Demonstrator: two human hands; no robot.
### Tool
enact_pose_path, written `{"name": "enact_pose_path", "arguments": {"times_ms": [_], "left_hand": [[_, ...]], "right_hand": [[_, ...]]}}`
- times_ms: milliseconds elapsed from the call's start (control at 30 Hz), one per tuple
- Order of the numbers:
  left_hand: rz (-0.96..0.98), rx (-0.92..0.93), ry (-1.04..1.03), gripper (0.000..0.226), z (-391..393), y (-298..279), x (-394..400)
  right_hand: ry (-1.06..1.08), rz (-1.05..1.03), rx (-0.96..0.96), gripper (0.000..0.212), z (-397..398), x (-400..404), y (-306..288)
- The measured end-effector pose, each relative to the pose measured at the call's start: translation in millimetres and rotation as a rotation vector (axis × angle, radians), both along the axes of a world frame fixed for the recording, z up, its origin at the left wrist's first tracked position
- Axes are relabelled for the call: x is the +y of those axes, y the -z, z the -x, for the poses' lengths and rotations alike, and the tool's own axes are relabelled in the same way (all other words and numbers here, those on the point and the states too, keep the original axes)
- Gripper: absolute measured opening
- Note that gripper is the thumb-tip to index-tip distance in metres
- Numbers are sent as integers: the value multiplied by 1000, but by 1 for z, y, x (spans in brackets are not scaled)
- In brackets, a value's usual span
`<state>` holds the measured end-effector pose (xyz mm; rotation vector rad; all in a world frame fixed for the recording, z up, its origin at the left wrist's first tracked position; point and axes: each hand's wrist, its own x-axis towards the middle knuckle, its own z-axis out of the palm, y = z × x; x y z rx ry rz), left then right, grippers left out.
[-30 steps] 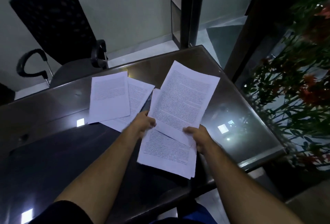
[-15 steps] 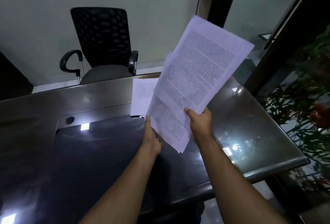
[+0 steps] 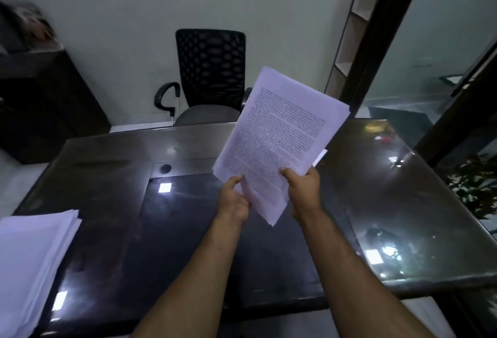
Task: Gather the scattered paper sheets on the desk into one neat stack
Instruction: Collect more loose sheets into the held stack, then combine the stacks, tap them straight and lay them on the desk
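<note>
Nearest, both hands held one bundle of printed sheets [image 3: 279, 138] lifted above the desk [image 3: 113, 189]: the left hand [image 3: 233, 197] pinched its lower left edge with curled fingers, and the right hand [image 3: 302, 189] gripped its lower right edge, thumb on top. One fanned pile of paper [image 3: 32, 257] lay at the desk's near left corner. No loose sheets showed elsewhere, so gathering looked nearly done; merging and squaring the two lots remained. Beyond the desk stood one chair [image 3: 211, 74].

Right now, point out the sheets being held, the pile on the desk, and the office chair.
held sheets [image 3: 279, 133]: head view, middle of the printed top page.
paper pile [image 3: 29, 257]: head view, top sheet, desk's left edge.
office chair [image 3: 211, 68]: head view, mesh backrest.
</note>
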<state>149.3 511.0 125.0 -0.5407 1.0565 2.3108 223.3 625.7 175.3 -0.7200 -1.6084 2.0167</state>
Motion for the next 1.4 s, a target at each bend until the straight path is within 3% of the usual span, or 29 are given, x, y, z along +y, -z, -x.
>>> {"name": "enact_pose_path", "arguments": {"times_ms": [133, 200, 267, 400, 467, 600, 767, 867, 967, 1100, 1233, 1400], "left_hand": [[129, 44, -93, 33, 12, 2, -45], [300, 69, -200, 30, 20, 5, -75], [468, 121, -291, 46, 30, 5, -106], [1051, 230, -257, 79, 55, 8, -176], [1188, 256, -172, 84, 73, 13, -220], [1093, 355, -56, 66, 114, 13, -303], [946, 384, 4, 11, 146, -4, -413], [1014, 301, 1, 8, 154, 10, -495], [1149, 180, 55, 25, 155, 35, -572], [1259, 42, 167, 20, 143, 72, -646], [1389, 13, 202, 6, 137, 97, -674], [1491, 7, 198, 30, 133, 124, -685]], "right_hand": [[-38, -8, -50, 27, 18, -37, 1], [-64, -14, -76, 27, 28, -61, 0], [-100, -20, -93, 28, 39, -86, 2], [-171, -62, -137, 26, 64, -138, 12], [-215, -91, -147, 22, 80, -173, 18], [-281, -47, -162, 21, 111, -248, 28], [-348, 129, -237, 25, 152, -364, 50], [-395, 137, -341, 31, 171, -434, 77], [-508, 65, -415, 38, 178, -494, 104], [-705, -43, -554, 41, 181, -554, 144], [-790, -153, -711, 40, 185, -581, 172], [-782, -399, -782, 34, 185, -593, 177]]}}
